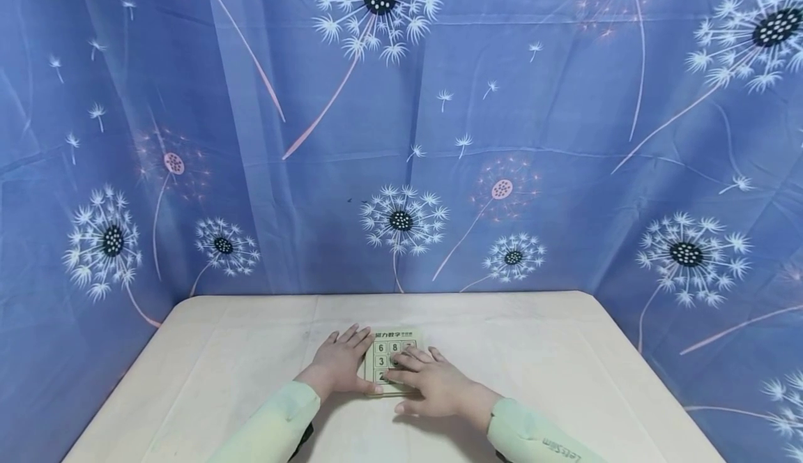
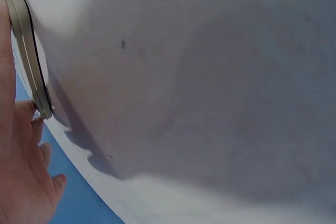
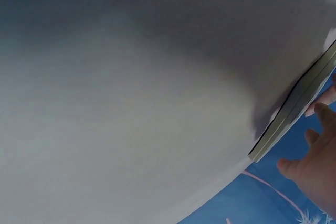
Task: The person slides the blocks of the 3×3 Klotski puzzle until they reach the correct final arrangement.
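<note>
A pale worktop point(image 1: 245, 379) with rounded far corners fills the lower part of the head view, its surface faintly marked with creases and smudges, and blue cloth point(image 1: 351, 121) hangs behind it and along both sides, printed with white and pink dandelions point(image 1: 401, 220). Near the middle of the worktop, toward the person, lies a light green number puzzle point(image 1: 381, 360), flat, with dark lettering across its far end and framed digits below, among them 6, 8 and 3. The left hand point(image 1: 341, 364) is at the puzzle's left side, its fingers extended beside the far left corner and its thumb reaching to the near left corner; it is released, bracing the edge. The right hand point(image 1: 434, 385) is also released, its fingers stretched over the right part of the puzzle and covering some digits, its thumb out near the close edge; whether every fingertip presses the face I cannot tell. Both wrists come out of pale green sleeves point(image 1: 272, 421), the right one bearing grey lettering point(image 1: 560, 448).
</note>
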`<state>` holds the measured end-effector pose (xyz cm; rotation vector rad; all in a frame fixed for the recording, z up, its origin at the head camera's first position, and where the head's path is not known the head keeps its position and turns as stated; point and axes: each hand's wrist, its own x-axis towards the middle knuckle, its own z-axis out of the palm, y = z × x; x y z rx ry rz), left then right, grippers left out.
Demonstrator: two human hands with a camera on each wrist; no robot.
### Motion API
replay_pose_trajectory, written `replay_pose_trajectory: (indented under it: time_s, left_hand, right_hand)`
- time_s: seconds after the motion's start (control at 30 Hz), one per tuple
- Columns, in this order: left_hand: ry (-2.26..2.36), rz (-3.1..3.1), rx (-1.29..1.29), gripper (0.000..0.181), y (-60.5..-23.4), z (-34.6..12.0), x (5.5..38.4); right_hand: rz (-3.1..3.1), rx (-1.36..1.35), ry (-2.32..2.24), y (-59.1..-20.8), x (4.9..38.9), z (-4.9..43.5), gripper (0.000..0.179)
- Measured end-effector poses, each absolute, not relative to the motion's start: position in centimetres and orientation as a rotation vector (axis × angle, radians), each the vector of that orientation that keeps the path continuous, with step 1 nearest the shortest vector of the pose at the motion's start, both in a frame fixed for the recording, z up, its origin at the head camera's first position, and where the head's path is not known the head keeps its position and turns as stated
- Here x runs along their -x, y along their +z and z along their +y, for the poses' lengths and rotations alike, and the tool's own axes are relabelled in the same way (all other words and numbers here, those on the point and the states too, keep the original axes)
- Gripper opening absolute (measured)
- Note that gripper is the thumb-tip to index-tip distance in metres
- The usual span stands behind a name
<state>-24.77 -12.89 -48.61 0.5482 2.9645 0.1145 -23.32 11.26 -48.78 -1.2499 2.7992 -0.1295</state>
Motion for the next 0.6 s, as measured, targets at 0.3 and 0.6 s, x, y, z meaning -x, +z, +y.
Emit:
replay_pose_trajectory:
  time_s: [0.3,0.6]
  left_hand:
    - [0.090,2.973,-0.552,0.110,-48.82,-12.76,24.81]
    - [0.079,2.972,-0.538,0.110,-48.91,-12.80,24.88]
  right_hand:
    - [2.788,1.212,-0.125,-48.55,23.08,10.98,0.064]
    - [2.798,1.211,-0.100,-48.58,23.23,10.97,0.061]
